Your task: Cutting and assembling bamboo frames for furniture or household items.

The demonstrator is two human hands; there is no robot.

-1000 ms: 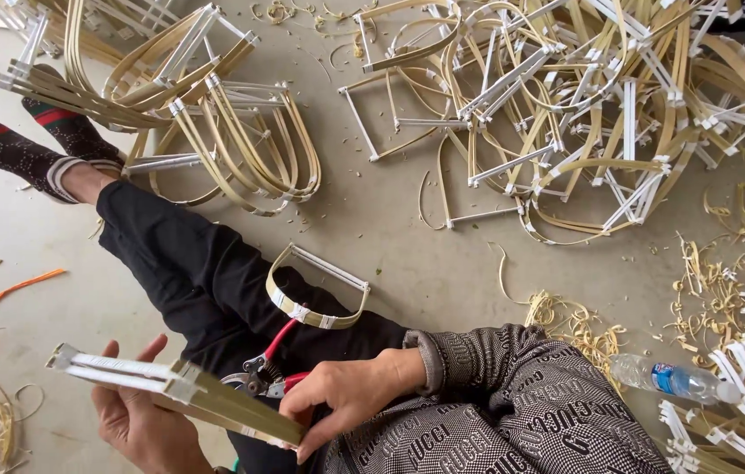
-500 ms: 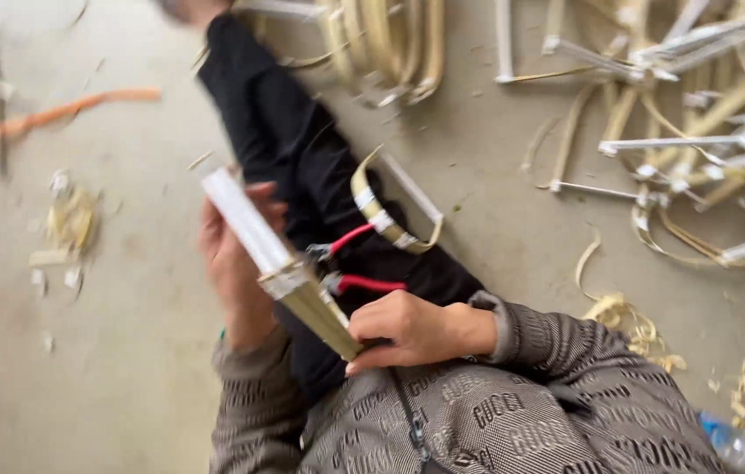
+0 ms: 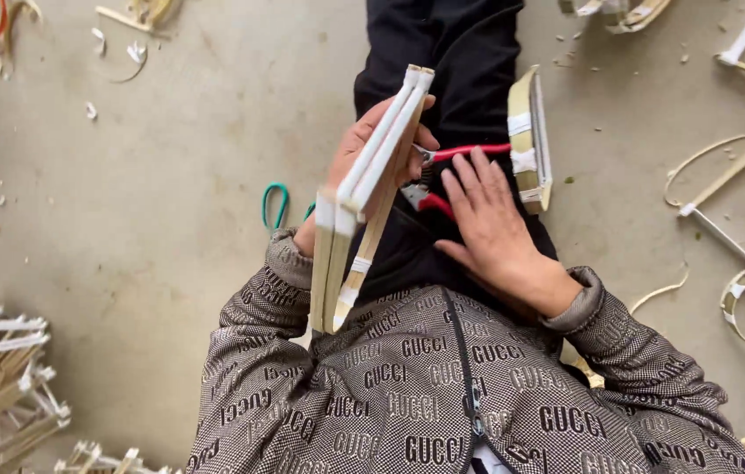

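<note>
My left hand point(image 3: 363, 154) grips the bent bamboo frame point(image 3: 363, 197) upright over my lap; my right hand point(image 3: 486, 219) lies flat, fingers open, on red-handled pliers point(image 3: 451, 175), seemingly not gripping.

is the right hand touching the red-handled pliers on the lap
Touching. The head view shows the right hand lying flat over the red-handled pliers, its fingers covering the lower handle with no gap.
</note>
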